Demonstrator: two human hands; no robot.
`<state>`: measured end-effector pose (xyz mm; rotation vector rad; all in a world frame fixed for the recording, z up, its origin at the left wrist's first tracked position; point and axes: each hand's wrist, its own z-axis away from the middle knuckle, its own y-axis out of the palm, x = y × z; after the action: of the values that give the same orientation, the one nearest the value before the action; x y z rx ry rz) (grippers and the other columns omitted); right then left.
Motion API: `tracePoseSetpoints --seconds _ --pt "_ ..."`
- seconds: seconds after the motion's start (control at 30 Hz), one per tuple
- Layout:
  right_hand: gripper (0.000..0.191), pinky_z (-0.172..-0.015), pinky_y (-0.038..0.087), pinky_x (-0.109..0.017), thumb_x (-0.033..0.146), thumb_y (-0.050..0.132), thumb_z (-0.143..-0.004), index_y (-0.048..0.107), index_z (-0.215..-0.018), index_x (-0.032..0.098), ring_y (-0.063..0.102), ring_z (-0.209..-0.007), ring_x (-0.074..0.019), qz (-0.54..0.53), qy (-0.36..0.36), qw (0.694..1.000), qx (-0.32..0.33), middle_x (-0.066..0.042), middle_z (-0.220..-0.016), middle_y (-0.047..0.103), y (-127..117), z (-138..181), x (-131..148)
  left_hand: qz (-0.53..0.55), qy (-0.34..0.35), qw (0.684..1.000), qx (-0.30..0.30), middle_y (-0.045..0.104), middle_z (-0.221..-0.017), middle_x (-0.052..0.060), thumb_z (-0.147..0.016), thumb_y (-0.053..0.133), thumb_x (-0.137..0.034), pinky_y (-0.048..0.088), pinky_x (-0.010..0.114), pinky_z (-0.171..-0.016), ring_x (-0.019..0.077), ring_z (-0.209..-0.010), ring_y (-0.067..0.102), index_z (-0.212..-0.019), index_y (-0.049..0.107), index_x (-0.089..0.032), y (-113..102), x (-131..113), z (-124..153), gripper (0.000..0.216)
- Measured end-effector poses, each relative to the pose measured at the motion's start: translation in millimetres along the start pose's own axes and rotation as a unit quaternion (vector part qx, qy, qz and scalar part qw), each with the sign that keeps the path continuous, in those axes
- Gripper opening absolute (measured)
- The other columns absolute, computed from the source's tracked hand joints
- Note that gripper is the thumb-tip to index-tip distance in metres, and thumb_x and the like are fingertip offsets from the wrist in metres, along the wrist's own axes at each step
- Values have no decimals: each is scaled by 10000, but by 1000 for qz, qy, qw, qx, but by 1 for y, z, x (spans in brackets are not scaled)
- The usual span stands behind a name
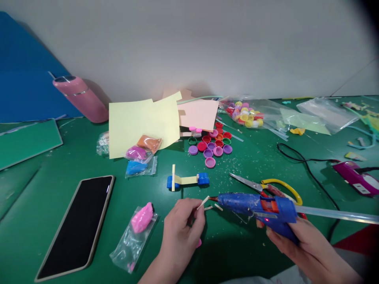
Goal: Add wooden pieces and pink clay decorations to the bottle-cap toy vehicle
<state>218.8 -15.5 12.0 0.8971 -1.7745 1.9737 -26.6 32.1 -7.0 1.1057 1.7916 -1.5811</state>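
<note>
No text, label, brand or number is legible. The blue glue gun (245, 205) carries a small pale marking on its body, beside a lit red indicator (267, 220); any lettering there is too small to read. The magenta power unit (352, 175) at the right bears a white panel (361, 188) with dark marks or slots; which of the two cannot be determined. The phone (77, 227) display is dark and presents no readable characters.
</note>
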Motion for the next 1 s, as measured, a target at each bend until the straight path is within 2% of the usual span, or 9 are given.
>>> tracePoseSetpoints --seconds 0.2,0.3,0.4,0.47,0.6,0.77,0.87,0.9,1.0 --pt "198 -595 548 -254 332 533 -800 594 -975 262 618 -686 -176 60 -9 997 -46 -29 -842 639 -1 1 -3 0 -13 1000 6 551 -574 -4 -783 492 -151 398 225 -502 122 -517 480 -726 589 -160 -1 0 -1 113" --pt "170 -495 522 -207 330 512 -809 600 -936 257 597 -585 -148 67 -14 997 -36 -16 -758 634 -4 -2 1 0 -21 1000 7 560 -587 -2 -785 491 -157 403 226 -511 124 -527 487 -741 593 -162 -1 0 0 111" --pt "148 -494 510 -189 311 487 -826 592 -914 254 585 -571 -132 54 -16 998 -19 -8 -739 626 -7 -6 6 -1 -20 1000 5 557 -587 -2 -788 492 -167 404 228 -514 125 -528 486 -743 594 -162 -2 0 1 112" --pt "154 -491 503 -182 307 479 -832 580 -935 252 578 -568 -126 36 -10 999 1 -7 -738 619 -7 -7 9 1 -21 1000 7 557 -589 -3 -791 491 -170 403 227 -511 124 -526 486 -747 595 -162 -2 0 1 113" --pt "171 -425 451 -187 351 461 -840 560 -898 224 510 -470 -117 -33 41 999 5 19 -573 537 -5 -10 11 5 -34 999 13 557 -589 -5 -794 487 -177 405 227 -509 121 -522 488 -749 594 -162 -2 -1 1 117" --pt "155 -476 459 -204 364 460 -841 485 -861 213 524 -468 -117 -143 100 981 -86 44 -533 525 -11 -28 -5 1 -43 999 14 561 -596 -6 -792 481 -187 409 227 -507 120 -515 492 -750 602 -165 -2 -2 1 129" --pt "202 -536 480 -220 395 445 -836 506 -872 206 606 -617 -163 -45 126 979 -154 -17 -685 612 -27 -46 -30 -4 -44 999 18 566 -598 -5 -790 477 -182 412 228 -513 123 -524 497 -745 603 -170 -3 -2 1 135" --pt "218 -568 480 -223 403 436 -837 529 -849 206 616 -678 -178 33 143 980 -137 -37 -735 624 -33 -51 -38 -5 -44 999 18 567 -600 -4 -791 475 -181 413 230 -516 125 -527 496 -747 603 -170 -3 -3 1 136" --pt "290 -643 468 -291 425 463 -810 570 -936 187 610 -780 -242 100 170 967 -164 -101 -877 642 -45 -65 -63 -3 -43 999 18 559 -595 -3 -792 474 -176 412 230 -515 125 -527 489 -752 602 -164 -4 -4 1 135"
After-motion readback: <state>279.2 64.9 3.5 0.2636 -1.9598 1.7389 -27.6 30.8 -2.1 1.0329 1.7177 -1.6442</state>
